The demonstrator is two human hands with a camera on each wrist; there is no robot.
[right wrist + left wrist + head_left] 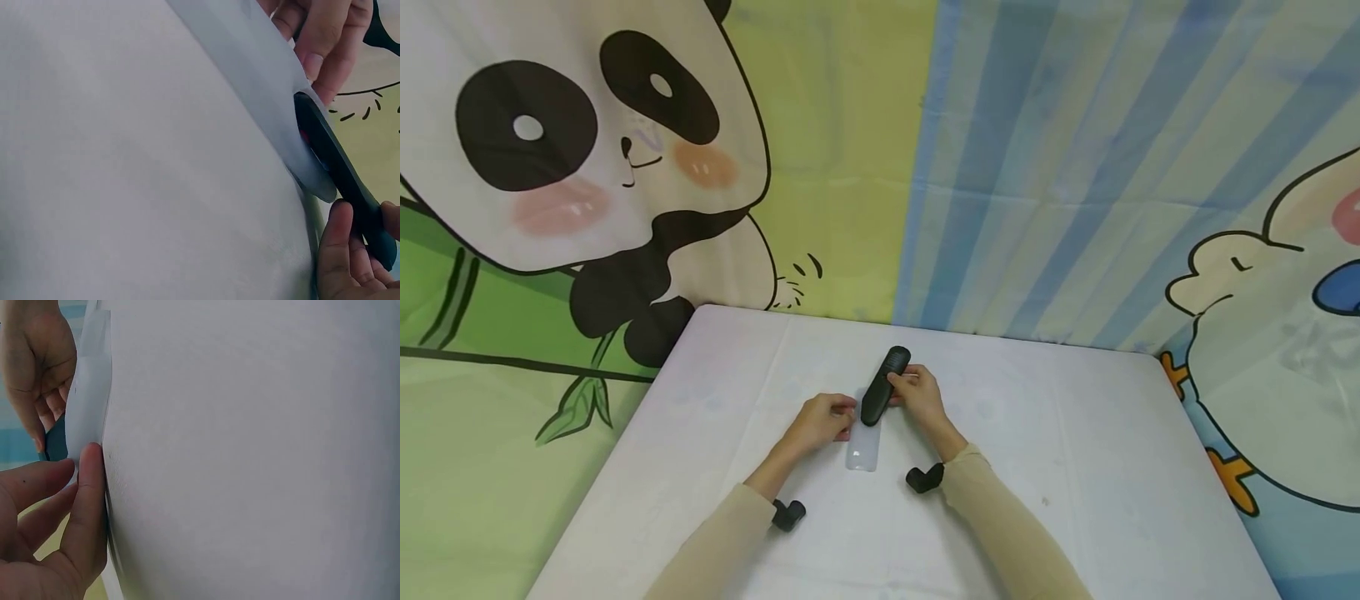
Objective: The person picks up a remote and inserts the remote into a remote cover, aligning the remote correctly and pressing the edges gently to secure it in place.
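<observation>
A slim black handheld device (pixel 886 386) is held slantwise above the middle of the worktop (pixel 1075 433), its nearer end overlapping the far part of a translucent plastic piece (pixel 862 450). The right wrist view sets that end right at the plastic's edge (whether it reaches inside, I cannot tell), with a small reddish spot near the tip. The right hand (pixel 925 402) grasps the device toward its farther end, thumb on one side and fingers on the other. The left hand (pixel 815 423) pinches the rim of the plastic piece between thumb and fingers, just beside the device's nearer end. The plastic itself stretches from there toward the person, long and narrow.

Both forearms wear beige sleeves (pixel 1007 525), and a small black attachment shows beside each wrist (the right one (pixel 925 477) a little farther from the person than the left one (pixel 788 515)). Behind the worktop hangs a printed backdrop (pixel 850 167): a panda (pixel 700 258) at left, blue stripes right of centre, a white cartoon figure (pixel 1285 383) at right.
</observation>
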